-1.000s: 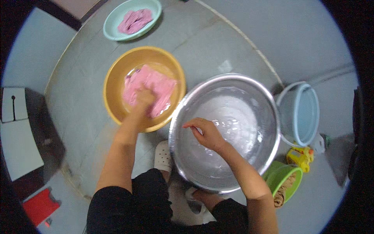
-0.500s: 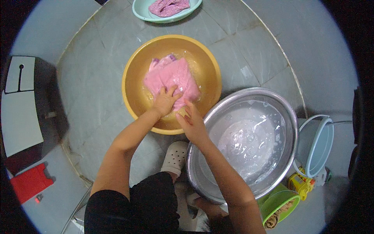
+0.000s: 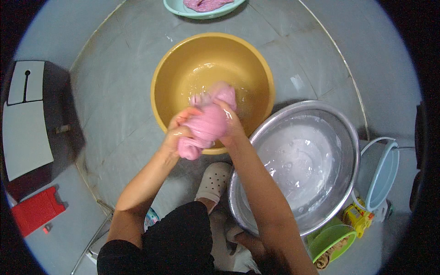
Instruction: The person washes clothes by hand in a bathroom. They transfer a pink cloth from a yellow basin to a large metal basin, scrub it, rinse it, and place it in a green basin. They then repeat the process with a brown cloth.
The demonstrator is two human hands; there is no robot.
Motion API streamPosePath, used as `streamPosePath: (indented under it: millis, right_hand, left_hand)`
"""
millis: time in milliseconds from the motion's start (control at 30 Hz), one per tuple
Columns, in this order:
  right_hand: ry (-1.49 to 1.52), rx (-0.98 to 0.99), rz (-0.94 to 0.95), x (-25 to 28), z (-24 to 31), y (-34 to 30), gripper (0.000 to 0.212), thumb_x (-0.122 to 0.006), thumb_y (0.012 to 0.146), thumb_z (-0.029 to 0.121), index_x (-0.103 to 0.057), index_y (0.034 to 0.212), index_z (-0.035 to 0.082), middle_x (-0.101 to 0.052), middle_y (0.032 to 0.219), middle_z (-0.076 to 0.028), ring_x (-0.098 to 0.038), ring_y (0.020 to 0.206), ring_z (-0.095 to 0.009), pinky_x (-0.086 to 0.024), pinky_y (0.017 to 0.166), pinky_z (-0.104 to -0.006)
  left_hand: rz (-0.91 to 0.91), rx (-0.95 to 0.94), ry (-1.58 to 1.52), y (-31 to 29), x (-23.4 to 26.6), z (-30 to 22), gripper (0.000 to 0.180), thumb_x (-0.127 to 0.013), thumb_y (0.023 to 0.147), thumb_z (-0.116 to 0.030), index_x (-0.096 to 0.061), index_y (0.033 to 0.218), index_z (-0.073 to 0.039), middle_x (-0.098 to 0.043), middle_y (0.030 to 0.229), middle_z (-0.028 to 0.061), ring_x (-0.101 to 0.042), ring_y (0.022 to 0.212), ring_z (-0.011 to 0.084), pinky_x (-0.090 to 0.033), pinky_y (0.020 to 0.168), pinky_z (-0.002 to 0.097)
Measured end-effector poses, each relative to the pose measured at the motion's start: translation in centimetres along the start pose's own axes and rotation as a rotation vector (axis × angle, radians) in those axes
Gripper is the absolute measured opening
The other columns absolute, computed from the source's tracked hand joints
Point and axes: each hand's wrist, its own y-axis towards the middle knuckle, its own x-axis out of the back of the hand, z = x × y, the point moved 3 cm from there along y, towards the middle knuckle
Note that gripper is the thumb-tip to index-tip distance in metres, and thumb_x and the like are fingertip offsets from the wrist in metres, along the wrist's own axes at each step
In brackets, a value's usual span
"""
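Note:
A wet pink cloth, bunched and twisted, is held up over the near part of a yellow basin. My left hand is closed round its left end, and a rolled bit of cloth sticks out below that hand. My right hand grips the other side, with its fingers partly hidden by the fabric. The far end of the cloth is blurred and hangs over the basin, where some water shows at the bottom.
A large metal tub with water stands right of the basin. Beyond the basin sits a pale green basin with purple cloth. At right are a light blue bucket, a green bucket and a yellow container. A red washboard-like panel lies left.
The pink cloth was spread out in the basin under my hands. Now it is lifted and bunched, with both hands closed on it. The view has shifted slightly.

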Motion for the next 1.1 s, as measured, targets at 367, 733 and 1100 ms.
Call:
streamPosePath:
  millis: [367, 733, 1100]
  right_hand:
    - [-1.331, 1.230, -0.211, -7.3, -0.4, -2.2, 0.031, -0.069, 0.056, 0.013, -0.051, 0.081, 0.008, -0.054, 0.087, -0.014, -0.051, 0.085, -0.035, -0.040, 0.073, -0.0430]
    - [-0.791, 0.938, -0.296, -7.6, -0.2, -1.6, 0.025, -0.064, 0.072, 0.019, -0.061, 0.086, -0.001, -0.062, 0.081, -0.016, -0.059, 0.072, -0.025, -0.046, 0.068, -0.0358]
    - [-0.376, 0.492, -0.311, -4.8, -0.2, -3.9, 0.038, -0.054, 0.081, 0.029, -0.055, 0.105, -0.001, -0.057, 0.101, -0.010, -0.053, 0.093, -0.019, -0.042, 0.081, -0.0307]
  left_hand:
    - [-0.394, 0.008, -0.517, 0.2, -0.5, 1.6, 0.043, -0.045, 0.087, -0.034, -0.042, 0.121, -0.007, -0.047, 0.122, 0.0096, -0.049, 0.107, 0.0248, -0.039, 0.094, 0.0399]
    - [-0.392, -0.099, -0.209, 3.5, 1.5, -0.8, 0.029, -0.050, 0.087, -0.025, -0.052, 0.109, -0.006, -0.057, 0.103, 0.0098, -0.056, 0.095, 0.0231, -0.047, 0.085, 0.0362]
    - [-0.261, -0.203, 0.383, 2.5, -1.2, -3.1, 0.018, -0.055, 0.073, -0.005, -0.052, 0.091, -0.004, -0.055, 0.084, 0.0037, -0.053, 0.075, 0.0107, -0.045, 0.067, 0.0228]
